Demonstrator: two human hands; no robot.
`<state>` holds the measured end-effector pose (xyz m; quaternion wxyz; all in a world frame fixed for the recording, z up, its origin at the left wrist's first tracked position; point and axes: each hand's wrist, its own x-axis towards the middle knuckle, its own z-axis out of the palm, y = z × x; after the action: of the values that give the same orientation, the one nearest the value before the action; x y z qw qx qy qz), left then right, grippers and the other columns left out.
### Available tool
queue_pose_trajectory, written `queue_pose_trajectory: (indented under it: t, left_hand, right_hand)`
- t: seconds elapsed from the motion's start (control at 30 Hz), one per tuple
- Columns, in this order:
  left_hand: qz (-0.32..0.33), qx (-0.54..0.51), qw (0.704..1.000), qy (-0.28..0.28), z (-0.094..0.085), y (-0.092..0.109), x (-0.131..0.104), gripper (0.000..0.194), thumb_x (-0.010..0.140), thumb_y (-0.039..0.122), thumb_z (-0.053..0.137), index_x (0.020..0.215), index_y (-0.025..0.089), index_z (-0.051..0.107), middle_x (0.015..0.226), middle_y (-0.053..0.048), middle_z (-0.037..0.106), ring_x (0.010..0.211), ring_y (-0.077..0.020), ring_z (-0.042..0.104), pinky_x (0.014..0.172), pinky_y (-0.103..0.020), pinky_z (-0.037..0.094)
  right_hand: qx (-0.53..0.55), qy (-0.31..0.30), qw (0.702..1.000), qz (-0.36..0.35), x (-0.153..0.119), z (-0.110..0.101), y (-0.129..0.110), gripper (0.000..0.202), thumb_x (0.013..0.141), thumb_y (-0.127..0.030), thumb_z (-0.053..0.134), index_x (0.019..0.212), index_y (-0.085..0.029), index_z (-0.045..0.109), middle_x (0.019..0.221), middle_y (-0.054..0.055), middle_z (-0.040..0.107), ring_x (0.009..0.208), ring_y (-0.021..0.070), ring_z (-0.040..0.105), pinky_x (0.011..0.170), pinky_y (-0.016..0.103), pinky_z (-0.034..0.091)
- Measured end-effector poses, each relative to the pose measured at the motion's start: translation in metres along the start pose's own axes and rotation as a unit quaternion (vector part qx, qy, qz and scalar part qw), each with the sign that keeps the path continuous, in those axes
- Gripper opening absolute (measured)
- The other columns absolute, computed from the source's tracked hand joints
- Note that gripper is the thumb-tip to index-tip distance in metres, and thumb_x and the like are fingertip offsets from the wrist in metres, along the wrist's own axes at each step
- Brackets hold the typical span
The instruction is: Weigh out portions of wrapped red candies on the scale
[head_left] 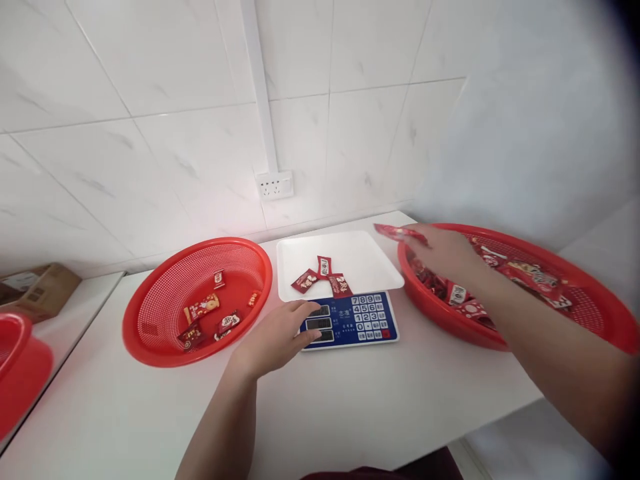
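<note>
My right hand [443,253] is closed on a red snack packet [397,233] above the left rim of the right red basket [590,270], which holds many red packets. Three small red packets [324,267] lie on the white pan [360,257] of a scale. My left hand [280,333] rests at the left edge of the scale's blue panel [347,327], fingers apart over the displays, holding nothing. To its left, a red mesh basket [165,280] contains several packets [204,305].
At the far left are a cardboard box [47,293] and part of another red basket [23,367] on an adjoining surface. A tiled wall with a power socket [275,185] stands behind the white table [320,413].
</note>
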<state>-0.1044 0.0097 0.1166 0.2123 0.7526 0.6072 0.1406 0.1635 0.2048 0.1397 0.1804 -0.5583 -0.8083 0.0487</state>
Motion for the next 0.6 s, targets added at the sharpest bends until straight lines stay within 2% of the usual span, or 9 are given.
queue_pose_trajectory:
  t: [0.07,0.13,0.2,0.27,0.4,0.6]
  left_hand:
    - [0.009,0.013,1.0,0.014,0.002,-0.002,0.001,0.042,0.092,0.042,0.04,0.13,0.026,0.043,0.134,-0.006,0.049,0.122,-0.0229,0.045,0.098,-0.038,0.04]
    - [0.008,0.031,0.999,0.032,0.004,-0.006,0.003,0.044,0.092,0.042,0.041,0.133,0.025,0.041,0.141,-0.007,0.041,0.131,-0.0246,0.034,0.104,-0.041,0.034]
    - [-0.013,0.05,0.998,0.048,0.008,-0.011,0.007,0.049,0.091,0.043,0.041,0.136,0.025,0.036,0.146,-0.007,0.033,0.138,-0.027,0.019,0.108,-0.045,0.027]
    - [-0.037,0.064,0.996,0.058,0.011,-0.017,0.011,0.054,0.091,0.046,0.041,0.14,0.025,0.03,0.149,-0.007,0.029,0.14,-0.029,0.01,0.109,-0.049,0.021]
    - [-0.045,0.087,0.993,0.071,0.021,-0.028,0.021,0.061,0.09,0.05,0.04,0.144,0.027,0.022,0.148,-0.005,0.03,0.14,-0.031,0.007,0.11,-0.053,0.015]
    - [-0.005,0.092,0.995,0.05,0.028,-0.024,0.028,0.059,0.089,0.054,0.038,0.14,0.024,0.03,0.146,-0.005,0.035,0.14,-0.0293,0.01,0.11,-0.055,0.009]
  right_hand:
    - [0.036,0.002,0.998,-0.059,-0.007,0.02,-0.025,0.041,0.092,-0.039,0.029,0.122,-0.027,0.055,0.118,0.004,0.063,0.106,0.0305,0.058,0.083,0.044,0.047]
    - [0.041,-0.008,0.992,-0.122,-0.013,0.044,-0.042,0.042,0.091,-0.032,0.031,0.127,-0.026,0.051,0.13,0.002,0.055,0.118,0.0264,0.05,0.093,0.042,0.045]
    - [0.034,-0.046,0.984,-0.171,-0.018,0.064,-0.047,0.046,0.088,-0.025,0.035,0.132,-0.023,0.047,0.138,0.003,0.047,0.128,0.0238,0.041,0.102,0.04,0.038]
    - [0.036,-0.083,0.977,-0.191,-0.022,0.073,-0.045,0.051,0.084,-0.019,0.038,0.134,-0.023,0.045,0.142,0.003,0.042,0.132,0.0226,0.034,0.107,0.04,0.033]
    - [0.058,-0.1,0.976,-0.186,-0.033,0.065,-0.034,0.047,0.085,-0.02,0.036,0.13,-0.026,0.049,0.137,0.002,0.048,0.132,0.0231,0.034,0.106,0.045,0.034]
    - [0.057,-0.108,0.976,-0.179,-0.059,0.044,-0.022,0.042,0.086,-0.031,0.039,0.126,-0.028,0.052,0.132,0.002,0.053,0.131,0.0252,0.037,0.104,0.047,0.036]
